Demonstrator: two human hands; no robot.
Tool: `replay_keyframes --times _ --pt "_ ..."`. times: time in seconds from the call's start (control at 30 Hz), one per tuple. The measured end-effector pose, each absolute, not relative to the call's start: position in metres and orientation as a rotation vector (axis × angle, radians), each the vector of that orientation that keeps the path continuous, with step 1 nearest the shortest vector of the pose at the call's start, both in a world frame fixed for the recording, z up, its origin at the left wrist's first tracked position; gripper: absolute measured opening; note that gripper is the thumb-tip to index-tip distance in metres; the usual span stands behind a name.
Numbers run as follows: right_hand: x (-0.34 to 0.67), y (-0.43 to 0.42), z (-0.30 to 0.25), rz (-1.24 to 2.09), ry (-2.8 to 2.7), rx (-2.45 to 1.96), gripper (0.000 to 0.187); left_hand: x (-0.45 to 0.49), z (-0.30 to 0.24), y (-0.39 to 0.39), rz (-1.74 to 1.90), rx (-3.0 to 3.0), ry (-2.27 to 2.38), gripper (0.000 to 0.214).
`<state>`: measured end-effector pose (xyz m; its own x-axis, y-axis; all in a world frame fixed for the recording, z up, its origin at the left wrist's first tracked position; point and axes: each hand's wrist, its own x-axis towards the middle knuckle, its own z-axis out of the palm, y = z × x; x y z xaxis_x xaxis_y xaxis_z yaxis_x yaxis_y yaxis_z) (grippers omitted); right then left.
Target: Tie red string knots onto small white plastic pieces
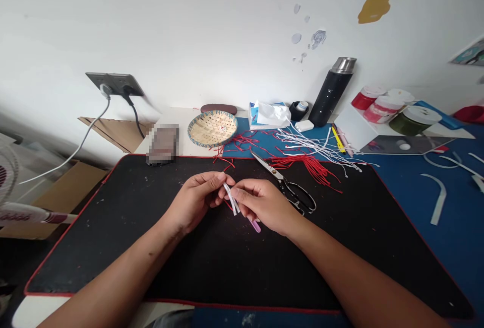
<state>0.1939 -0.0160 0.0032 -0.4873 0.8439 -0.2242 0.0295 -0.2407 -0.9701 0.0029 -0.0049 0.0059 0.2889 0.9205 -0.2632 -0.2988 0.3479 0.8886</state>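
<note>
White strips [231,198], pinched by left hand [194,202] and right hand [260,204], woven basket [200,129] holding red flecks [223,128]

Plain white wall [189,25], with grey-blue dabs and one ochre smear [376,1] high on the right. Lower down, a dark socket panel [114,83] with two plugged-in cables, the grey one [83,136] trailing off left. Below that, a cardboard box [71,199] and a fan's grille [7,172], cut off by the frame's edge. A white desktop [170,114] against the wall — soft, even light over everything.

Scissors [297,197] lie on the desk mat [94,262] beside the right hand [260,204].
</note>
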Motion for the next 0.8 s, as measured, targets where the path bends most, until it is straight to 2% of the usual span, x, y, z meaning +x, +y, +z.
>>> replay_keyframes --times 0.8 --pt "0.1929 -0.0184 0.0049 2.169 -0.993 -0.832 0.036 0.0061 0.0073 -0.0065 0.928 0.724 0.744 0.033"
